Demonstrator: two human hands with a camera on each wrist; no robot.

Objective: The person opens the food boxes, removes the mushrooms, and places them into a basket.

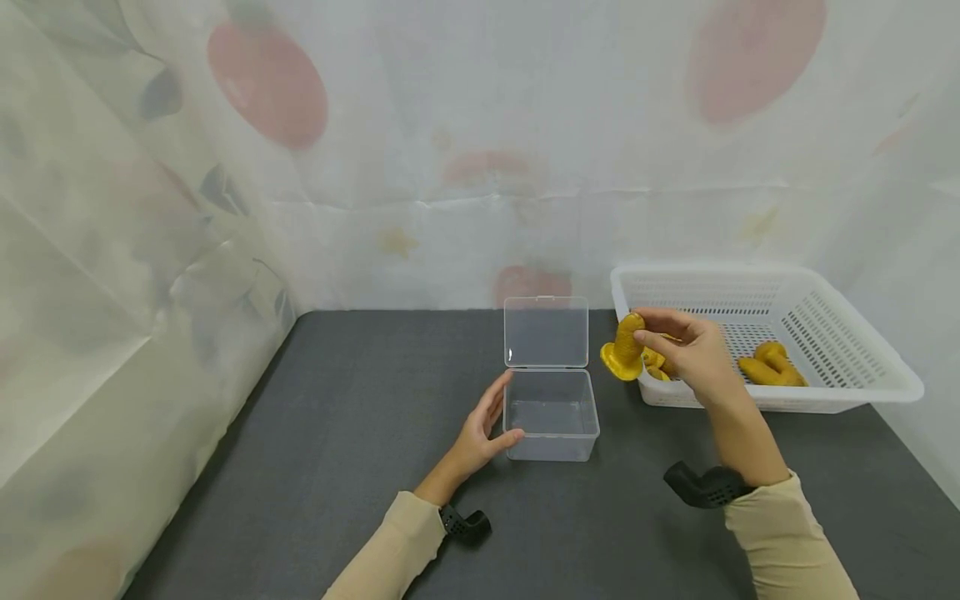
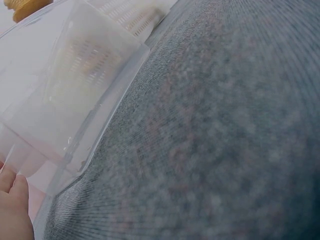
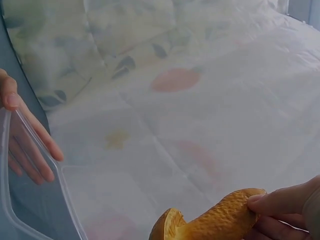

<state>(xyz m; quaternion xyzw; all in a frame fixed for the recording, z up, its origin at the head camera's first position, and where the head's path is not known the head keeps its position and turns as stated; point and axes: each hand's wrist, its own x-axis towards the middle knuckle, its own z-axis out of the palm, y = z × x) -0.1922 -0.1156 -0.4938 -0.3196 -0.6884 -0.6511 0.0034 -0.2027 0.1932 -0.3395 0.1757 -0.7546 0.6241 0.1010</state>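
Observation:
My right hand [image 1: 693, 350] pinches a yellow mushroom [image 1: 628, 342] between thumb and fingers, held near the white basket's left end. In the right wrist view the mushroom [image 3: 220, 217] shows a bumpy stem and a flared, ridged cap pointing left. A clear plastic box [image 1: 551, 448] stands on the table with its hinged lid [image 1: 546, 332] raised at the back; nothing shows inside. My left hand [image 1: 480, 433] rests along the box's left side, thumb at the front rim corner and fingertips near the back corner. Its fingers [image 3: 40, 130] look straight in the right wrist view.
The white perforated basket [image 1: 862, 371] sits at the right back of the dark table [image 1: 360, 450]. Inside lie more yellow pieces [image 1: 772, 367], some partly hidden behind my right hand. A printed curtain [image 1: 420, 108] hangs behind the table and down its left side.

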